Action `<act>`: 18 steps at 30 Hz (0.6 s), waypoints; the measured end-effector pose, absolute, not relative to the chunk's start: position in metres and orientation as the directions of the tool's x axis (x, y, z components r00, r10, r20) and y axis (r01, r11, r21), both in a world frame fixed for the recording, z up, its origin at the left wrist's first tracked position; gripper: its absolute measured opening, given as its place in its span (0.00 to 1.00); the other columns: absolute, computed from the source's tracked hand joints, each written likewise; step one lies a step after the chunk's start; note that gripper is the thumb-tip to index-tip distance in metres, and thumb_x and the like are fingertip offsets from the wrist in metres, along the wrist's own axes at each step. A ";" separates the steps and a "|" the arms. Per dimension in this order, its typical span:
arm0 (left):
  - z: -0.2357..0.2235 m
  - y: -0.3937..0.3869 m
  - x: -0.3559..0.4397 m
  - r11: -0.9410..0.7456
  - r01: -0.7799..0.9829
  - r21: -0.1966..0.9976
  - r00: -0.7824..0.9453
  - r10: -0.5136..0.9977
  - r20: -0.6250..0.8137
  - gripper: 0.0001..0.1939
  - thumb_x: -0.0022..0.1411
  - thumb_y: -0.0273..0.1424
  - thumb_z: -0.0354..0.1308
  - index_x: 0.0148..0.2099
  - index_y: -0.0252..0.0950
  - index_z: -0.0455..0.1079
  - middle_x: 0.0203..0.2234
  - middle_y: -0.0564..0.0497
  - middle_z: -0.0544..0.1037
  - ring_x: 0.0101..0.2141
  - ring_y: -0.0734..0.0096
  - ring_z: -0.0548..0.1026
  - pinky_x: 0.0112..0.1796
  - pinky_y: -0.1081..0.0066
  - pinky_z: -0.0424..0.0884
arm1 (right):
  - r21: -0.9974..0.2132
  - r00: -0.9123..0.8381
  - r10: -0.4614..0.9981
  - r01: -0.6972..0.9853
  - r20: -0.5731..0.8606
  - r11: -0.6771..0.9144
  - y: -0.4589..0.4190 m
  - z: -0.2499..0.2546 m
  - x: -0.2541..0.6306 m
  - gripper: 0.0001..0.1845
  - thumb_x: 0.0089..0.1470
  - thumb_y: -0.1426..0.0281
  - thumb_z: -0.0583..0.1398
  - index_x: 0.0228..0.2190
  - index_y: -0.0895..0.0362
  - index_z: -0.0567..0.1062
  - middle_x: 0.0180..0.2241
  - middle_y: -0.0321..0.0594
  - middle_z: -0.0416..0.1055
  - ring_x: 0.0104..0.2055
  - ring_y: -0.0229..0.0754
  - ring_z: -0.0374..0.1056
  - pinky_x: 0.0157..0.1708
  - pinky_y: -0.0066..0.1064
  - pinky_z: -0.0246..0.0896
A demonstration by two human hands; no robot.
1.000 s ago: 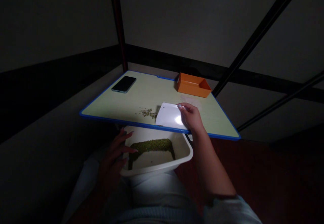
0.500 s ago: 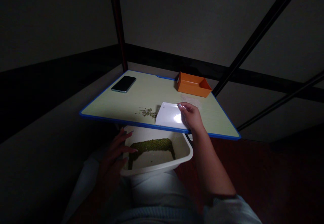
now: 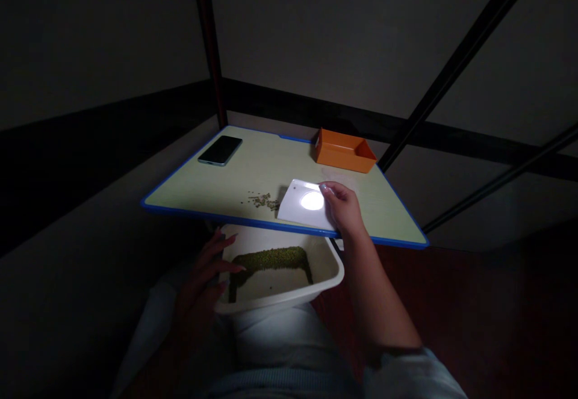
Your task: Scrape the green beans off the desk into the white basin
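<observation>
My right hand (image 3: pixel 344 206) pinches a thin white flat piece, like a plastic scraper (image 3: pixel 293 207), with a small hole in one corner. The scraper stands tilted on the tabletop near its front edge, and a bright spot of light falls on it. A scatter of small green beans (image 3: pixel 264 200), like mung beans, lies just left of it. Below the table edge, a white tub (image 3: pixel 275 304) rests on my lap, with many more green beans (image 3: pixel 275 259) heaped along its far side. My left hand (image 3: pixel 203 278), in shadow, grips the tub's left side, fingers spread over the rim.
The pale tabletop (image 3: pixel 189 185) has a blue edge. A phone (image 3: pixel 220 150) lies at its back left, and an orange open box (image 3: pixel 345 151) stands at the back right. Walls with dark strips stand close behind and left. The surroundings are dim.
My right hand has tilted the scraper slightly, and the bright spot on it has grown and shifted left. The left hand, tub and scattered beans look the same.
</observation>
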State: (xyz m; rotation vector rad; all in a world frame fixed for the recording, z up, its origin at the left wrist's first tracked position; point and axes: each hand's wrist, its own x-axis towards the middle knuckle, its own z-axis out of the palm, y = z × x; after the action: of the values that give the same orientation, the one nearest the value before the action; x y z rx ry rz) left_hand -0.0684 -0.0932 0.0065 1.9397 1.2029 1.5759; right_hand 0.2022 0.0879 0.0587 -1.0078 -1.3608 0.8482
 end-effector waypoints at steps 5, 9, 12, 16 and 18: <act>0.007 -0.094 -0.069 -0.556 0.365 0.747 0.007 0.804 0.595 0.16 0.61 0.25 0.51 0.44 0.48 0.74 0.62 0.62 0.67 0.68 0.71 0.51 0.66 0.69 0.48 | -0.929 0.005 0.933 0.088 0.361 0.359 0.091 0.055 0.202 0.10 0.47 0.60 0.65 0.29 0.54 0.81 0.30 0.37 0.78 0.34 0.43 0.71 0.41 0.37 0.64; 0.007 -0.094 -0.069 -0.549 0.377 0.746 -0.013 0.802 0.597 0.14 0.61 0.27 0.52 0.43 0.47 0.75 0.61 0.60 0.68 0.67 0.68 0.53 0.66 0.66 0.49 | -0.934 -0.010 0.937 0.068 0.351 0.350 0.093 0.053 0.203 0.11 0.47 0.60 0.65 0.30 0.54 0.81 0.30 0.37 0.78 0.35 0.43 0.71 0.41 0.36 0.63; 0.005 -0.095 -0.069 -0.533 0.385 0.754 -0.030 0.809 0.587 0.13 0.61 0.27 0.52 0.42 0.45 0.76 0.60 0.56 0.69 0.67 0.63 0.54 0.66 0.60 0.50 | -0.936 -0.009 0.938 0.061 0.346 0.346 0.093 0.053 0.203 0.11 0.47 0.60 0.66 0.30 0.54 0.81 0.30 0.37 0.78 0.35 0.42 0.71 0.41 0.36 0.63; 0.004 -0.095 -0.070 -0.519 0.375 0.768 -0.038 0.819 0.572 0.13 0.61 0.27 0.53 0.42 0.46 0.76 0.60 0.55 0.70 0.68 0.61 0.54 0.66 0.57 0.50 | -0.939 -0.005 0.942 0.070 0.336 0.336 0.091 0.056 0.203 0.11 0.46 0.60 0.66 0.30 0.54 0.81 0.30 0.37 0.79 0.35 0.43 0.71 0.41 0.36 0.64; 0.005 -0.095 -0.070 -0.520 0.389 0.761 -0.023 0.820 0.572 0.13 0.61 0.28 0.53 0.42 0.47 0.76 0.61 0.57 0.69 0.68 0.62 0.54 0.66 0.58 0.50 | -0.939 -0.004 0.942 0.069 0.336 0.336 0.090 0.056 0.203 0.12 0.47 0.59 0.66 0.30 0.54 0.81 0.31 0.38 0.79 0.36 0.43 0.71 0.40 0.36 0.64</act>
State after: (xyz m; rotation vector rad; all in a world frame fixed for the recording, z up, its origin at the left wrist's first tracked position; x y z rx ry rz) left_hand -0.0704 -0.0947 0.0046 1.8837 1.2625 1.5583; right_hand 0.2025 0.0902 0.0558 -1.0037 -1.3962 0.9137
